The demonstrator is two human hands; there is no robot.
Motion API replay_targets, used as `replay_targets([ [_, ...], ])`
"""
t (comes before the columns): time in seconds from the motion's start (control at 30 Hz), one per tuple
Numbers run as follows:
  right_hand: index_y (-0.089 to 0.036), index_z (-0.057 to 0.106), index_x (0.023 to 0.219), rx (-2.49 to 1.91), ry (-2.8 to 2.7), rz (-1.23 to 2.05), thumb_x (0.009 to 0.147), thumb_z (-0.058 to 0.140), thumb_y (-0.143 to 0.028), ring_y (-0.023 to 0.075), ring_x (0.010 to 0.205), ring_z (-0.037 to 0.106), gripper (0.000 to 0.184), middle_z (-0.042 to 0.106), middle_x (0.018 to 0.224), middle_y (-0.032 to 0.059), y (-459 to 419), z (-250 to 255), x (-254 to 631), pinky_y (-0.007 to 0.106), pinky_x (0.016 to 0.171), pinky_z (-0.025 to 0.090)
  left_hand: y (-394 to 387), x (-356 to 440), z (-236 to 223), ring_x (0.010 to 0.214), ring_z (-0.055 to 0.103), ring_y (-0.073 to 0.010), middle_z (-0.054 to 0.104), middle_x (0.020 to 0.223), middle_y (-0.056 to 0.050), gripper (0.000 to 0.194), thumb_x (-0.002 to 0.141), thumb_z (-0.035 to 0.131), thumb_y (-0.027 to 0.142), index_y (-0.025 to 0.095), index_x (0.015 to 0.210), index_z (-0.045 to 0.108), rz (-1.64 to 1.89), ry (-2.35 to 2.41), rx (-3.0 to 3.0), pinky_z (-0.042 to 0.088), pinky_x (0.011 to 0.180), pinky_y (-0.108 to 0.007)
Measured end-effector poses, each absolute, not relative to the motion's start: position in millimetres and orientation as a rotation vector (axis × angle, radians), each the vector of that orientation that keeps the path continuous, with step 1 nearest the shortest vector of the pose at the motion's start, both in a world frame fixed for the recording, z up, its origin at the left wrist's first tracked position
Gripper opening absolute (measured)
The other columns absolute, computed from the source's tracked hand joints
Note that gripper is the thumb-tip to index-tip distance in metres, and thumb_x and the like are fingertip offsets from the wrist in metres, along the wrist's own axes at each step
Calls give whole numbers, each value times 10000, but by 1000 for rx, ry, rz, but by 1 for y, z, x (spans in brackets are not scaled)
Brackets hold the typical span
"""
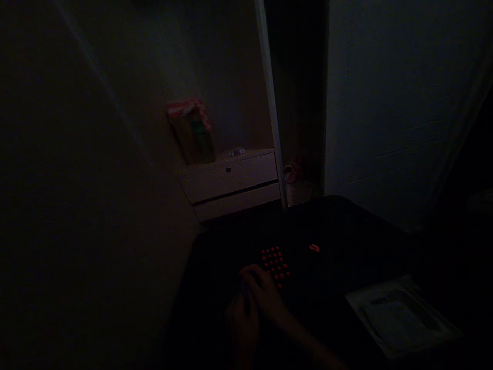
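In the dim head view, my left hand [243, 316] and my right hand [266, 294] are close together over the dark tabletop [327, 288]. Both are closed, with fingers curled around a small dark bluish thing [245, 291] whose kind I cannot make out. Just beyond my right hand lie several small red round pieces [275, 262], spread in loose rows. A small pinkish-orange piece [314, 247] rests apart from them, farther right. Darkness hides most finger detail.
A pale flat packet or tray [402, 316] lies at the table's right. Past the far edge stands a white drawer unit [234, 177], bearing a box with a red-and-white top [190, 131]. Walls rise on the left and at the right rear.
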State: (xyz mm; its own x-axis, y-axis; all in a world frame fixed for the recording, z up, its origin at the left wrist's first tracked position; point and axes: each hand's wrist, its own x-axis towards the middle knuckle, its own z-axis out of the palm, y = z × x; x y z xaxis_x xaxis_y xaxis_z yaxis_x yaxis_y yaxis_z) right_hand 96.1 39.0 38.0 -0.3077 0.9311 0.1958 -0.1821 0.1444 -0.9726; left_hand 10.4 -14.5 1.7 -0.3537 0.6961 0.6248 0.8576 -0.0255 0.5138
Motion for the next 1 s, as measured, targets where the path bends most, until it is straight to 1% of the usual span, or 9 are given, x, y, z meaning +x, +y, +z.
replay_targets([
  [0.27,-224,677,918,-790,-1399,1378,902,531,-380,176,834,611,214,675,854,1,39,39,96,270,743,452,-16,11,5,609,690,-145,740,715,-89,484,961,359,429,151,845,737,-1310,-2018,-1694,505,564,-206],
  [0.5,-219,673,930,-777,-1406,1380,908,524,-368,170,813,602,212,668,856,4,39,38,96,268,729,445,-16,12,6,645,700,-145,738,720,-90,434,955,392,383,133,868,736,-1306,-2005,-1687,521,608,-203],
  [0.6,-220,676,927,-777,-1409,1372,909,520,-366,173,816,602,214,667,848,4,39,37,96,268,725,447,-17,13,7,598,682,-143,719,668,-81,447,951,392,400,139,815,729,-1320,-2025,-1677,504,563,-207],
  [0.77,-220,679,933,-767,-1418,1361,904,526,-377,169,802,597,221,662,841,2,40,36,96,266,714,446,-16,13,5,615,682,-134,731,707,-77,417,946,404,398,159,815,718,-1370,-2063,-1677,494,564,-198],
  [0.9,-224,680,922,-792,-1406,1373,899,536,-375,169,797,594,210,661,838,1,40,36,96,263,708,441,-15,11,1,542,645,-123,708,652,-72,445,943,396,404,173,700,688,-1352,-2034,-1660,460,510,-198],
  [1.0,-224,680,927,-786,-1405,1378,906,532,-369,165,800,597,208,662,840,-2,40,36,96,261,715,442,-16,11,1,548,649,-125,700,639,-63,430,941,406,396,163,727,696,-1334,-2039,-1667,467,516,-199],
])
